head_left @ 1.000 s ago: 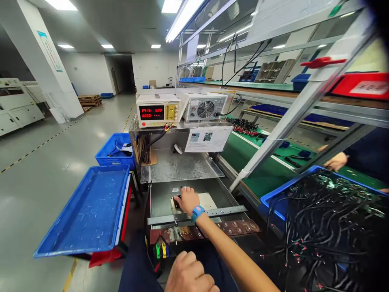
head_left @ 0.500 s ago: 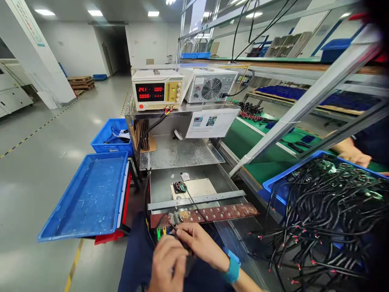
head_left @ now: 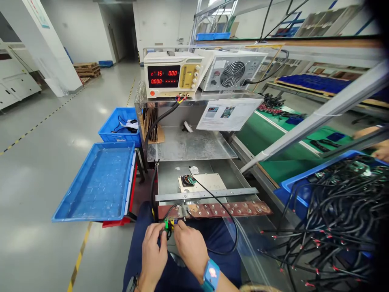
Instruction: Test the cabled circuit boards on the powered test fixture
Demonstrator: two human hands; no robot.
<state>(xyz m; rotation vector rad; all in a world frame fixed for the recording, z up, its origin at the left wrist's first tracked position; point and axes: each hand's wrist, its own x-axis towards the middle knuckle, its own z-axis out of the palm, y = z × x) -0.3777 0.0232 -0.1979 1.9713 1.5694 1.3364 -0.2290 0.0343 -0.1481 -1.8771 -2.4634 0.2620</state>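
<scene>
My left hand (head_left: 154, 251) is pinched at the green clip (head_left: 166, 224), on a small dark piece too hidden to name. Beside it, my right hand (head_left: 190, 247) has its fingers closed near the yellow clip (head_left: 172, 222); what they hold is covered. Behind both hands runs a brown strip (head_left: 225, 209) with metal studs, and a grey metal bar (head_left: 209, 194) lies beyond it. A round green circuit board (head_left: 190, 180) rests on the beige plate (head_left: 211, 182). From it a black cable (head_left: 234, 227) loops round to the right of my right hand.
An empty-looking blue tray (head_left: 94, 182) stands at the left, with a blue bin (head_left: 118, 132) behind it. A lit power supply (head_left: 170, 77) tops the metal shelf. At the right, a blue crate (head_left: 293, 196) overflows with black cables. Another person's hand (head_left: 381, 148) shows beyond.
The view has shifted. My left hand has moved up to the clips, and my right hand's fingers are now beside it. The black cable now loops out to the right.
</scene>
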